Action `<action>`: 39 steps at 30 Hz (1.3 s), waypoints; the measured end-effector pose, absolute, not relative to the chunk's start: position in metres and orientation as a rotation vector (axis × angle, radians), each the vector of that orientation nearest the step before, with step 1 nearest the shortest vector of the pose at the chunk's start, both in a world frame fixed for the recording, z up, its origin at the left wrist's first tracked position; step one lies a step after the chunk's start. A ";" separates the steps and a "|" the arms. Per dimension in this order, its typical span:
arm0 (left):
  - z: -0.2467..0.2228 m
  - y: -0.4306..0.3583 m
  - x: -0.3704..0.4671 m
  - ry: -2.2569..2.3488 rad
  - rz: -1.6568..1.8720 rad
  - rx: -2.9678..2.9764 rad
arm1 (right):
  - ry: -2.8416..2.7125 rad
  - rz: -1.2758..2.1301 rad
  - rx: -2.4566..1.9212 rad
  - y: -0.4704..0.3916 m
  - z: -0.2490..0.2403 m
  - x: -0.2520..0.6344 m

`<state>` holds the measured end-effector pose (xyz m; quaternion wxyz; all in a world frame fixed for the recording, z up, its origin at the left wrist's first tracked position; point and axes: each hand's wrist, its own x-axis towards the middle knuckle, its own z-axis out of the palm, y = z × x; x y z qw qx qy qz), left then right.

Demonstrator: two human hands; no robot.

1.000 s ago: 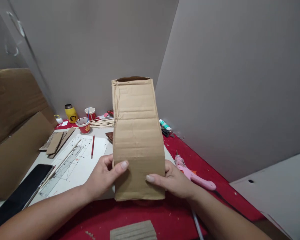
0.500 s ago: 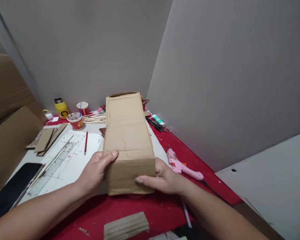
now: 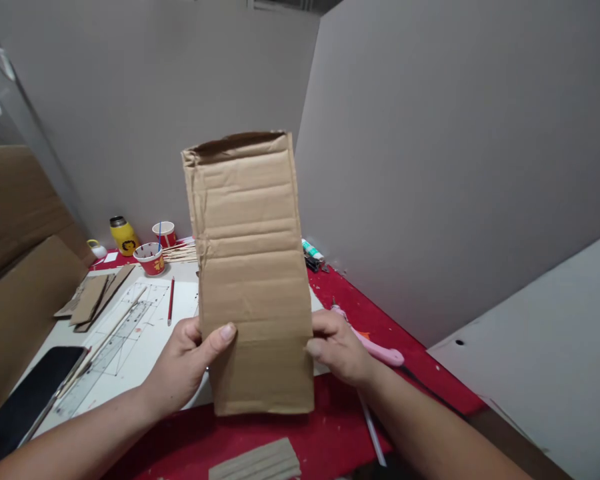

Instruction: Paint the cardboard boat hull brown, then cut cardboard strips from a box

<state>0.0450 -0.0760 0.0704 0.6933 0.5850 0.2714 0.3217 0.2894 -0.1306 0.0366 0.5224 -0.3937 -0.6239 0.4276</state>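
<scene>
Between my two hands a long brown cardboard piece (image 3: 253,267) is held up, its creased broad face toward me and a folded edge along its top. My left hand (image 3: 180,363) grips its lower left side, thumb across the front and fingers hidden behind. At the lower right edge my right hand (image 3: 337,347) pinches the cardboard, its other fingers curled. A pink glue gun (image 3: 380,350) lies just beyond my right hand. Below the cardboard, a small ridged cardboard strip (image 3: 257,460) rests on the red tabletop (image 3: 180,443).
To the left lie a drawing sheet with a clear ruler (image 3: 100,353), a red pencil (image 3: 171,300), a dark phone (image 3: 35,393) and cardboard scraps (image 3: 93,300). Paper cups (image 3: 151,260), thin sticks (image 3: 180,255) and a yellow bottle (image 3: 124,237) stand behind. Grey walls (image 3: 430,167) close the back and right.
The cardboard has been tilted up, so its top edge is higher and its broad face turns toward me. My right thumb has shifted from the front to the right edge.
</scene>
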 end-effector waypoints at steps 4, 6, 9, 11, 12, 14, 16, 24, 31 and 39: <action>0.070 -0.077 0.048 0.617 0.600 1.302 | -1.349 0.987 -0.997 -0.126 0.030 0.296; 0.069 -0.077 0.051 0.628 0.559 1.270 | -1.302 0.997 -1.021 -0.124 0.028 0.296; 0.069 -0.076 0.053 0.641 0.553 1.212 | -1.267 1.028 -1.043 -0.124 0.030 0.291; 0.070 -0.075 0.054 0.658 0.567 1.191 | -1.262 1.050 -1.045 -0.126 0.035 0.288; 0.070 -0.075 0.054 0.671 0.571 1.182 | -1.264 1.062 -1.044 -0.126 0.039 0.286; 0.070 -0.074 0.054 0.694 0.580 1.164 | -1.272 1.085 -1.039 -0.128 0.045 0.282; 0.070 -0.073 0.053 0.699 0.585 1.154 | -1.274 1.104 -1.032 -0.128 0.048 0.279; 0.070 -0.071 0.054 0.654 0.528 1.128 | -1.137 1.089 -1.022 -0.119 0.028 0.284; 0.067 -0.065 0.053 0.645 0.458 1.113 | -1.017 1.131 -1.001 -0.116 0.031 0.282; 0.064 -0.062 0.052 0.674 0.401 1.226 | -0.783 0.988 -0.933 -0.112 0.041 0.287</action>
